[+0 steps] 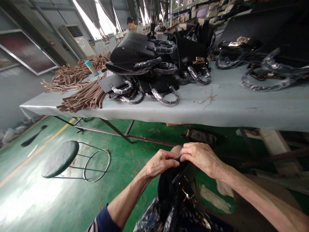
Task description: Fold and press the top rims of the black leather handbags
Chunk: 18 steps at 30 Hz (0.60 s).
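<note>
A black handbag [175, 190] rests on my lap, low in the middle of the view, with gold metal fittings on its front. My left hand [161, 162] pinches its upper edge with closed fingers. My right hand [201, 157] grips the same edge from the right, fingertips meeting those of the left. Clear plastic wrap lies around the bag's base.
A grey-covered table [224, 106] ahead carries piled black handbags [149, 61] with wrapped handles, brown leather strips [82, 96] and a teal bottle [91, 67]. A round stool [60, 158] stands on the green floor at left. Another person sits far behind the table.
</note>
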Each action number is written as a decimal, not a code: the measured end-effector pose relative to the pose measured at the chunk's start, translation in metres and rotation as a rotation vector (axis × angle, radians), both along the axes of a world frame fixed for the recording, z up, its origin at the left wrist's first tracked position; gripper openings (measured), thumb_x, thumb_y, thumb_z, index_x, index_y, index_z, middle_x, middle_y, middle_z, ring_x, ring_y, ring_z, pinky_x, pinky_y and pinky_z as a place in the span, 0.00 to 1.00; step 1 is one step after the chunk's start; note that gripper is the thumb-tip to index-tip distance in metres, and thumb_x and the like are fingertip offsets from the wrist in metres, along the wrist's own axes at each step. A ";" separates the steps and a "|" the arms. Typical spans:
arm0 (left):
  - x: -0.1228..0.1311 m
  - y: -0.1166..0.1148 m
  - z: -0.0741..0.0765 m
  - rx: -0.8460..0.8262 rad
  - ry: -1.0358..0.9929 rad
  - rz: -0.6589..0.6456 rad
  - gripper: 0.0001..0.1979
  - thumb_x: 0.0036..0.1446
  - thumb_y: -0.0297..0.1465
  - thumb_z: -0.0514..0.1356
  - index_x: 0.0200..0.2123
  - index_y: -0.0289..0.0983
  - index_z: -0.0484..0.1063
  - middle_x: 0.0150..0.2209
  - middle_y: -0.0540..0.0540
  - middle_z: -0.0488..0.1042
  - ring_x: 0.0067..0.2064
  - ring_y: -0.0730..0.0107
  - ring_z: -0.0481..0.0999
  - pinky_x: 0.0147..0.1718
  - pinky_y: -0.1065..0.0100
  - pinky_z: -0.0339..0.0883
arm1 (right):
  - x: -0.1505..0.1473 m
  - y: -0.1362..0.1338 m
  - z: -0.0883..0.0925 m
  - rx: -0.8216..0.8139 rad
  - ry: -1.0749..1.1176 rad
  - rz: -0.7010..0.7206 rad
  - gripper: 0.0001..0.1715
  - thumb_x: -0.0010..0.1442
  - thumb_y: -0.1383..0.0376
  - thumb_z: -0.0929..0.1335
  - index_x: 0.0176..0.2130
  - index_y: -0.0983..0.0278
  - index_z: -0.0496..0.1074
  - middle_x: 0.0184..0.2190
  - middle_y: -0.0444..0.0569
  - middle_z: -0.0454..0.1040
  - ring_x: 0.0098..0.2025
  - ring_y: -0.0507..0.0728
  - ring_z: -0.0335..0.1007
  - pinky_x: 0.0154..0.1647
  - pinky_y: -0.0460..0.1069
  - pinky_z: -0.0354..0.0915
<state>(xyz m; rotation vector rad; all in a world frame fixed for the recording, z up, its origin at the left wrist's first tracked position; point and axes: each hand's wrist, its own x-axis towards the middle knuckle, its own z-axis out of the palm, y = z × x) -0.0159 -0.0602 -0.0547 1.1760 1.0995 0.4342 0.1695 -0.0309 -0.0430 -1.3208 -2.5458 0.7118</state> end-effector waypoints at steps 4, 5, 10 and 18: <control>0.001 0.002 0.000 0.008 -0.002 0.000 0.11 0.48 0.34 0.57 0.30 0.30 0.72 0.21 0.53 0.59 0.23 0.79 0.54 0.22 0.72 0.46 | 0.000 -0.002 0.000 0.011 -0.037 -0.030 0.12 0.57 0.63 0.63 0.28 0.56 0.75 0.27 0.40 0.72 0.31 0.50 0.67 0.29 0.45 0.52; 0.000 0.003 0.001 0.015 0.001 -0.002 0.12 0.48 0.34 0.58 0.30 0.30 0.72 0.21 0.53 0.59 0.23 0.79 0.54 0.22 0.72 0.46 | 0.000 -0.002 0.001 0.017 -0.050 -0.030 0.12 0.58 0.63 0.63 0.28 0.56 0.74 0.27 0.40 0.72 0.31 0.50 0.67 0.29 0.45 0.52; -0.004 0.003 0.009 0.073 0.166 -0.019 0.13 0.46 0.37 0.59 0.24 0.31 0.69 0.20 0.55 0.56 0.23 0.79 0.52 0.21 0.72 0.43 | -0.003 -0.004 0.007 0.059 -0.091 -0.013 0.13 0.59 0.62 0.62 0.27 0.57 0.73 0.27 0.41 0.72 0.33 0.52 0.68 0.29 0.46 0.52; -0.004 -0.006 0.018 0.257 0.348 -0.111 0.14 0.51 0.36 0.53 0.19 0.34 0.60 0.19 0.55 0.49 0.22 0.80 0.48 0.19 0.72 0.40 | -0.001 -0.006 0.005 0.122 -0.078 0.003 0.13 0.60 0.62 0.62 0.29 0.55 0.73 0.26 0.41 0.72 0.30 0.51 0.68 0.27 0.46 0.51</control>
